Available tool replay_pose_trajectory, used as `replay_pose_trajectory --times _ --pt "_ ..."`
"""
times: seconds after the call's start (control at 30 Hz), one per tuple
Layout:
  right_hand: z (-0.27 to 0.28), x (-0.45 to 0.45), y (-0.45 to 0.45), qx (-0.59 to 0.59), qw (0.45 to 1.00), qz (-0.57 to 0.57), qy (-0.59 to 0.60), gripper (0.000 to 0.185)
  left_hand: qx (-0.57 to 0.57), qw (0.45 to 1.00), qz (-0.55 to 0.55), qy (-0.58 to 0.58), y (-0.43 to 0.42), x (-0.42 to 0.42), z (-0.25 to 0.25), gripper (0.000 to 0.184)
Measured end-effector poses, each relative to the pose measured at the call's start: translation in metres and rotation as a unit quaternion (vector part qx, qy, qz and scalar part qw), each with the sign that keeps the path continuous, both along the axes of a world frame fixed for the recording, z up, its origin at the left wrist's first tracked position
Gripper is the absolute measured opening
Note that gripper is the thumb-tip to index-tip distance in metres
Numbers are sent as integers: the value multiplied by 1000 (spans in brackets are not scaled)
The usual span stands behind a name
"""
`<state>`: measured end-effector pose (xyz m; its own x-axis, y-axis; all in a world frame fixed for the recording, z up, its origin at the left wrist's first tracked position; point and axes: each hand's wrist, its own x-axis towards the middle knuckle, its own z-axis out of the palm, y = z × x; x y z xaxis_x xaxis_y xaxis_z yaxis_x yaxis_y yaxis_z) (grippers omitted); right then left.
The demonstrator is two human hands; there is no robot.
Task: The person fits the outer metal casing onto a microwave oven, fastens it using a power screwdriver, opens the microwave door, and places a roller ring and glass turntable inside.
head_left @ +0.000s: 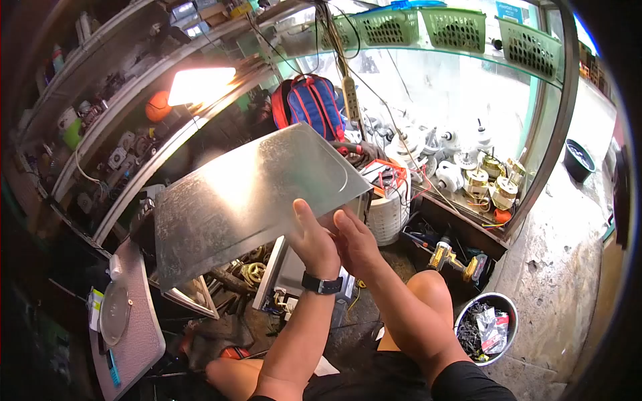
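A flat, shiny metal panel with a scuffed, stained surface is held up, tilted, in front of me. My left hand, with a black watch on its wrist, grips the panel's near edge, thumb over the top face. Close beside it, my right hand holds the same edge near the right corner; its fingers are partly hidden under the panel. Below the panel stands an open, pale metal housing, mostly covered by the panel and my arms.
A cordless drill lies in a dark box at right. Near my knee stands a bucket of small parts. Several motors crowd the window ledge. A backpack sits behind the panel; a pink board stands at left.
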<state>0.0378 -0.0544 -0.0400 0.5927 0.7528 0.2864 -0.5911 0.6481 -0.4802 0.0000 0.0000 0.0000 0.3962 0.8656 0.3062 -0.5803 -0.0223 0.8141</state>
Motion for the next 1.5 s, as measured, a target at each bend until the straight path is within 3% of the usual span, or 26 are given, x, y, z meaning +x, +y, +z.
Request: replay_pose_trajectory --times 0.07,0.17,0.27,0.37,0.47,0.53,0.57,0.63,0.67,0.7,0.73,0.77,0.8,0.83,0.87,0.97,1.03,1.1,1.13,1.17,1.23,1.3,1.43,1.47,1.5 --pt "6 -14 5 -62 995 -32 74 55 19 997 30 76 -5 -16 -9 65" --pt "-27 12 22 -213 972 -75 57 42 -6 998 0 58 0 1 -58 60" --pt "-23 3 29 -167 979 -106 48 34 -52 998 9 30 5 -1 -60 54" --pt "-45 12 33 -185 982 -28 -27 44 -87 996 13 23 19 -5 -68 47" --pt "-37 2 24 -206 968 -59 -134 57 -77 996 14 33 39 -14 -82 39" --pt "-21 4 -8 -323 876 50 -355 70 -123 991 -14 43 44 -25 -73 31" --pt "-8 2 -31 -337 800 107 -485 75 -177 983 -31 46 43 -32 -64 27" --pt "19 5 -77 -288 621 207 -699 84 -147 987 -41 -42 55 -42 -68 22" --pt "-1 15 -95 -131 654 184 -722 82 -156 985 -54 -39 61 -56 -64 17" --pt "16 24 -112 -104 729 299 -607 79 -152 984 -67 -65 66 -68 -65 15" --pt "29 35 -126 -72 784 274 -552 73 -162 984 -70 -35 68 -83 -61 14" --pt "18 45 -137 -11 854 171 -491 67 -172 982 -73 -5 71 -98 -58 12" --pt "7 52 -144 -35 907 40 -418 61 -171 981 -96 1 76 -112 -61 12" --pt "8 50 -140 -191 893 -111 -392 70 -169 978 -118 4 81 -126 -65 12" --pt "9 48 -134 -336 836 -257 -350 79 -172 978 -111 23 82 -137 -66 20" --pt "-22 59 -107 -361 797 -293 -385 86 -138 972 -166 96 102 -170 -73 32" --pt "-23 48 -98 -350 871 -172 -300 93 -132 973 -157 108 110 -178 -64 41" --pt "-22 37 -92 -320 914 -37 -246 96 -138 941 -261 166 126 -194 -54 31" --pt "-21 34 -91 -339 914 2 -223 90 -122 930 -286 194 143 -201 -62 33" --pt "-24 26 -83 -276 945 42 -172 81 -116 923 -312 192 154 -204 -64 41" --pt "-24 -3 -65 -255 961 6 -105 74 -103 898 -372 211 153 -204 -29 46" --pt "-55 -17 -53 -256 967 1 6 58 -87 879 -399 246 171 -203 -26 47" --pt "-67 -38 -35 -219 974 7 57 58 -53 838 -442 315 205 -201 -22 45" --pt "-67 -40 -27 -212 975 2 65 58 6 836 -421 351 238 -209 -45 41" --pt "-67 -44 -20 -207 975 -5 76 59 -10 840 -444 311 259 -220 -62 46"
